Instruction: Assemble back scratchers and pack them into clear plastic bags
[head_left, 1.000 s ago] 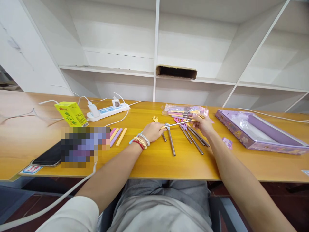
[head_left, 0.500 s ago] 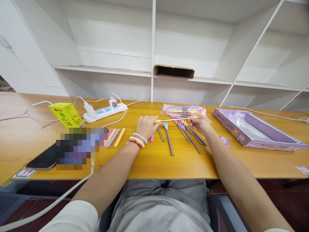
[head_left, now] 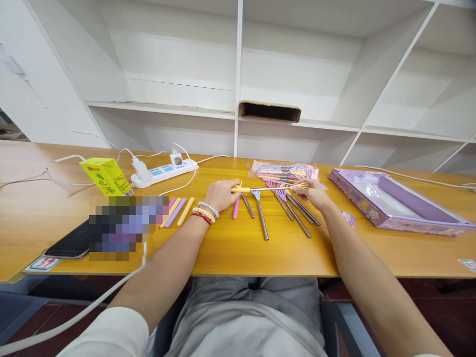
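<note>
A back scratcher with a metal rod (head_left: 266,188) lies level between my hands above the table. My left hand (head_left: 222,194) is closed round its yellow handle. My right hand (head_left: 311,192) pinches the other end, by the yellow claw head. Just below lie several loose scratcher rods with claw heads, among them a blue-headed scratcher (head_left: 262,218) and a purple-headed scratcher (head_left: 293,213). A pink handle (head_left: 236,208) lies beside my left hand. Left of my wrist are loose handles, including a yellow handle (head_left: 185,211) and a purple handle (head_left: 175,213).
Bagged back scratchers (head_left: 282,170) lie behind my hands. A purple box (head_left: 401,201) sits at the right, with a small purple packet (head_left: 348,218) near it. Leftward are a power strip (head_left: 165,172), a yellow carton (head_left: 107,177) and a black phone (head_left: 69,240). White cables cross the table (head_left: 230,258).
My left hand has shifted slightly left along with its end of the back scratcher, and more of the yellow handle shows. My right hand stays at the claw end.
</note>
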`<control>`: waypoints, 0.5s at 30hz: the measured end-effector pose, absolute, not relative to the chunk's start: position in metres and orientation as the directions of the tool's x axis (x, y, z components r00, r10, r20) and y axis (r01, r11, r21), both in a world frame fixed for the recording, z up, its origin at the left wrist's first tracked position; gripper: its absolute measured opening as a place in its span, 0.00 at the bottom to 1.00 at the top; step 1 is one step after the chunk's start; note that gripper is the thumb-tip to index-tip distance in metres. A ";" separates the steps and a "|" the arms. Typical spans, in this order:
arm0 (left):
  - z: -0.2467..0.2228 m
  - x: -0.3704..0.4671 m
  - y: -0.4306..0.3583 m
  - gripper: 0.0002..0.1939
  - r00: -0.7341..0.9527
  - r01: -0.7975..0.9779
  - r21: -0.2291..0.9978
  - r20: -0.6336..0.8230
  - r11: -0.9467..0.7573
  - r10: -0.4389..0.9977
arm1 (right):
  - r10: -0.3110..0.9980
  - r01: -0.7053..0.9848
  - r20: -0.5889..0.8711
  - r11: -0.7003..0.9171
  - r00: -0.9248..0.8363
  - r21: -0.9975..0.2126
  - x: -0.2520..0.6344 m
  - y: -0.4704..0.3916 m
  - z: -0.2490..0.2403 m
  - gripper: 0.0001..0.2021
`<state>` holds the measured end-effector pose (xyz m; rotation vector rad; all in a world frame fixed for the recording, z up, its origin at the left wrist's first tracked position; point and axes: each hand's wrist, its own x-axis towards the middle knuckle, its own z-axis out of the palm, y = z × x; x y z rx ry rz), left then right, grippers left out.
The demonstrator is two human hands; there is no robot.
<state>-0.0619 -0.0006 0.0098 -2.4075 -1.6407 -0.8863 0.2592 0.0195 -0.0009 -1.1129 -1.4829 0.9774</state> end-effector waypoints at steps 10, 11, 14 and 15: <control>0.020 -0.068 -0.008 0.13 0.460 0.764 0.327 0.328 -0.556 0.825 | 0.960 0.186 0.265 0.278 -0.089 -0.943 0.268 0.022 -0.002 0.14; 0.021 -0.067 -0.010 0.14 0.472 0.747 0.352 0.316 -0.564 0.823 | 0.962 0.190 0.257 0.270 -0.088 -0.944 0.269 0.023 -0.002 0.14; 0.022 -0.065 -0.013 0.14 0.457 0.698 0.452 0.317 -0.556 0.831 | 0.969 0.187 0.224 0.240 -0.104 -0.953 0.272 0.024 -0.004 0.14; 0.022 -0.065 -0.013 0.14 0.452 0.679 0.484 0.318 -0.552 0.834 | 0.968 0.170 0.222 0.240 -0.117 -0.956 0.272 0.024 -0.005 0.14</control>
